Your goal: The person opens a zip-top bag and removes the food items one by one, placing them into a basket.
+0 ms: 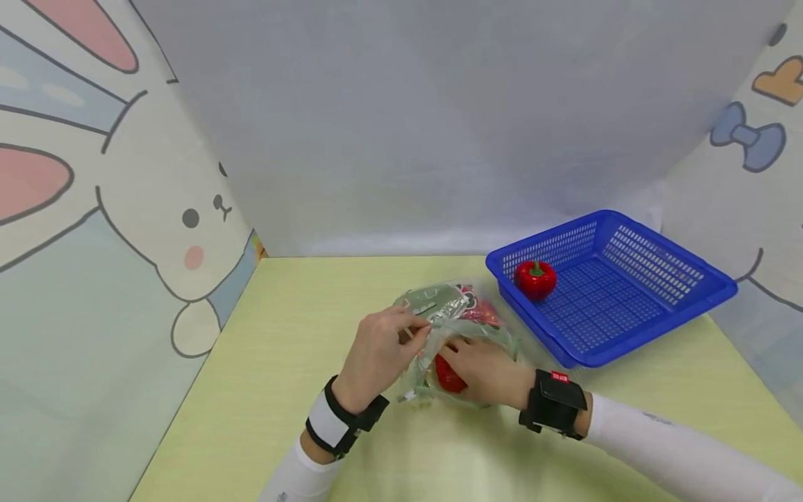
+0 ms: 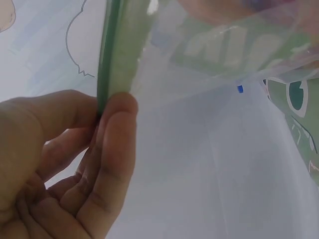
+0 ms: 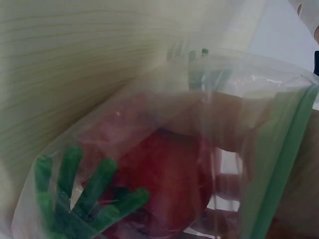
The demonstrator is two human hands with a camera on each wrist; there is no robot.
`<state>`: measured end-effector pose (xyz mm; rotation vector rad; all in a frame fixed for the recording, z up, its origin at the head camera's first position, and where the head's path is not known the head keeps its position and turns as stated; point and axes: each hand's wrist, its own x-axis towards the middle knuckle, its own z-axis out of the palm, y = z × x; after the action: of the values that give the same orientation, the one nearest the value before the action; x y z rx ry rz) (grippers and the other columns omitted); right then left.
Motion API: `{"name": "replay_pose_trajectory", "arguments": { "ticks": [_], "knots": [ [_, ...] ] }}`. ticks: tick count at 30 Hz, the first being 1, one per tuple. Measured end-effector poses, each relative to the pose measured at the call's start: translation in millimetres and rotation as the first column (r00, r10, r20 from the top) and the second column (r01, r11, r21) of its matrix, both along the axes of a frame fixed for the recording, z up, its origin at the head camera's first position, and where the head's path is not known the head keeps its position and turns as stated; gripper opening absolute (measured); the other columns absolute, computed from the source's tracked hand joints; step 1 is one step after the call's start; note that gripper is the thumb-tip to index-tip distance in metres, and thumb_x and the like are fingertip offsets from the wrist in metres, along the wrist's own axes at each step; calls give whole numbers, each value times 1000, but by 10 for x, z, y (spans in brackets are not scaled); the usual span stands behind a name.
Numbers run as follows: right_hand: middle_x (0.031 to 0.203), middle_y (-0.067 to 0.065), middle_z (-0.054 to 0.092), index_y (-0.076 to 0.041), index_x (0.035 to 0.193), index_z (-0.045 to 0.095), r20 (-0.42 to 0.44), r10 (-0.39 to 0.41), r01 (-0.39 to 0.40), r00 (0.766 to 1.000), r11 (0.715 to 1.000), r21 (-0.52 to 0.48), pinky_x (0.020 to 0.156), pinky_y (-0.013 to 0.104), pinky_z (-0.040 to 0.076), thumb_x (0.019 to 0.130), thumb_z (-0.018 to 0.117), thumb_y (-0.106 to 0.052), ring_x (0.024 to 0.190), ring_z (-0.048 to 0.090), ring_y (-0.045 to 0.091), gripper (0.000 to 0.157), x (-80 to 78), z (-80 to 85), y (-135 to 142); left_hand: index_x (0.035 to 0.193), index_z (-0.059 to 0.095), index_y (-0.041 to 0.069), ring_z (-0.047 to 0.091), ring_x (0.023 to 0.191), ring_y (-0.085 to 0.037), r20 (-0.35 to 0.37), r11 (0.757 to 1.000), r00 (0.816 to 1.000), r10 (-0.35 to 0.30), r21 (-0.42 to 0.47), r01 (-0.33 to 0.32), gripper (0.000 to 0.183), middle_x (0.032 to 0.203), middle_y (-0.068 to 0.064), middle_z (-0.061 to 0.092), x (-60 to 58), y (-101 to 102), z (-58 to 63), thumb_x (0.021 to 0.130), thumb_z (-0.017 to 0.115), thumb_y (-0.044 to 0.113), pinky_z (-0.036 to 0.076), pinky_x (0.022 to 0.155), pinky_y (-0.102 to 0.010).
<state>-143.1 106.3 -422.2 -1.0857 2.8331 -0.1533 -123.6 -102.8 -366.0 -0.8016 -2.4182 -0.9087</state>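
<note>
A clear zip bag (image 2: 179,55) with a green zip edge lies at the middle of the table. My left hand (image 1: 379,355) pinches its rim between thumb and fingers, as the left wrist view shows close up. My right hand (image 1: 486,371) reaches inside the bag, its fingers curled round a red bell pepper (image 1: 448,376). Through the plastic in the right wrist view, the red pepper (image 3: 167,174) shows among the fingers, partly hidden by green print. Green and red printed packaging (image 1: 429,301) shows at the bag's far side; whether it is part of the bag I cannot tell.
A blue plastic basket (image 1: 665,324) stands to the right on the pale yellow-green table (image 1: 314,307). Another red bell pepper (image 1: 535,280) sits in its left corner. A grey-white sheet (image 1: 401,139) rises behind the table, with cartoon-printed panels at both sides.
</note>
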Motion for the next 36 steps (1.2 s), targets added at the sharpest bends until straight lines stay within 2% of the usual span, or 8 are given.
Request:
{"name": "replay_pose_trajectory", "arguments": {
  "ticks": [5,10,18,24,30,33,36],
  "knots": [
    [141,15,61,-8,150,50,12,21,-21,1000,1000,-3,103,53,60,83,91,-27,122,66,34,81,3,-9,51,93,84,4,69,62,-10,4,1000,1000,1,-10,-1,5,84,-6,77,5,10,3,88,82,3,51,58,-11],
    [141,14,63,-6,148,50,-23,67,-68,997,997,-39,106,53,58,84,90,-26,126,65,34,78,81,121,91,92,83,4,68,62,-11,7,1000,1000,2,1,-2,5,84,-6,77,13,9,11,88,82,2,51,58,-11],
    [136,13,67,-9,143,58,-40,70,-72,997,996,-49,97,50,63,81,92,-31,122,69,35,74,274,538,173,92,83,3,69,62,-11,4,1000,1000,6,3,-6,5,86,-7,78,18,8,8,88,82,1,52,58,-11],
    [136,7,66,-16,143,63,12,115,-113,993,988,-108,89,42,66,82,90,-38,122,66,28,70,405,917,315,92,83,3,69,63,-11,20,1000,1000,0,-3,0,3,86,-7,78,18,3,14,90,80,2,53,59,-11],
    [134,7,67,-15,143,57,-29,23,-28,999,980,-197,85,44,67,78,95,-28,121,66,29,77,435,1258,541,92,83,2,71,64,-10,29,1000,1000,3,-11,-3,4,87,-8,78,21,2,19,91,79,4,54,59,-12],
    [125,8,70,-13,137,55,-66,-39,21,997,970,-243,80,42,67,76,96,-23,112,69,27,74,329,1385,681,92,83,3,71,64,-10,27,1000,1000,4,-12,-4,4,87,-8,78,24,1,21,91,79,4,54,59,-12],
    [120,12,71,-11,133,54,-94,-109,83,990,967,-241,76,41,67,75,96,-22,106,71,28,72,149,1472,840,92,83,4,72,64,-10,25,1000,1000,8,-10,-7,4,86,-7,77,27,2,21,90,79,2,54,59,-12]
  ]
}}
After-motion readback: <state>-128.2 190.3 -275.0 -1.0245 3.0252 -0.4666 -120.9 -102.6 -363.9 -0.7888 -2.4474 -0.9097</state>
